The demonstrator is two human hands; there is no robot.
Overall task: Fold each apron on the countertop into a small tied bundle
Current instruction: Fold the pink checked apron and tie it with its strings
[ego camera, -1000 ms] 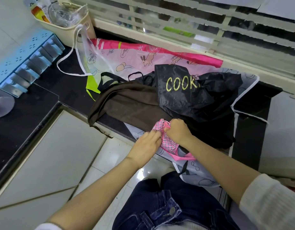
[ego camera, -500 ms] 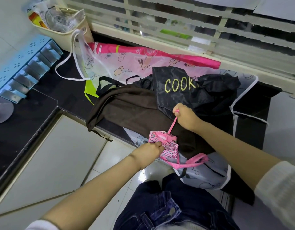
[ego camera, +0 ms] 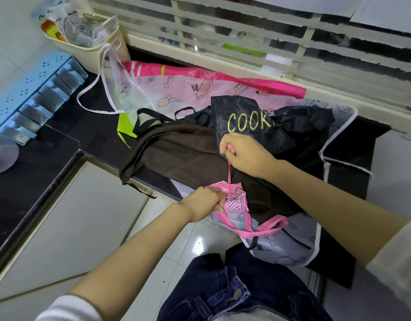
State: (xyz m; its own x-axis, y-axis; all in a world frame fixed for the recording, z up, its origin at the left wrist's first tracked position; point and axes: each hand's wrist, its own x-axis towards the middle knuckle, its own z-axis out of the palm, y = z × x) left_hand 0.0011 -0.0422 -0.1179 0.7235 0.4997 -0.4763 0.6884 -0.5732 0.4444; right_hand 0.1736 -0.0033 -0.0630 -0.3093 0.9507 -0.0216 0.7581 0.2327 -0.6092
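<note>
A small pink dotted apron bundle (ego camera: 235,201) sits at the counter's front edge on the pile. My left hand (ego camera: 205,203) grips its left side. My right hand (ego camera: 245,154) pinches the bundle's pink strap (ego camera: 229,171) and holds it taut, up and away from the bundle. A loop of pink strap (ego camera: 267,228) hangs below to the right. Behind lie a brown apron (ego camera: 176,151), a black apron (ego camera: 269,133) lettered "COOK", a clear apron with cartoon prints (ego camera: 153,93) and a pink one (ego camera: 223,75).
The black countertop (ego camera: 61,135) bends round to the left. A blue drawer rack (ego camera: 31,93) and a cream basket of items (ego camera: 88,35) stand at the back left. A barred window (ego camera: 269,31) runs behind. White floor tiles (ego camera: 84,228) lie below.
My right hand left the bundle and pulled the pink strap up and away until taut. My left hand kept its grip on the bundle, which shifted slightly.
</note>
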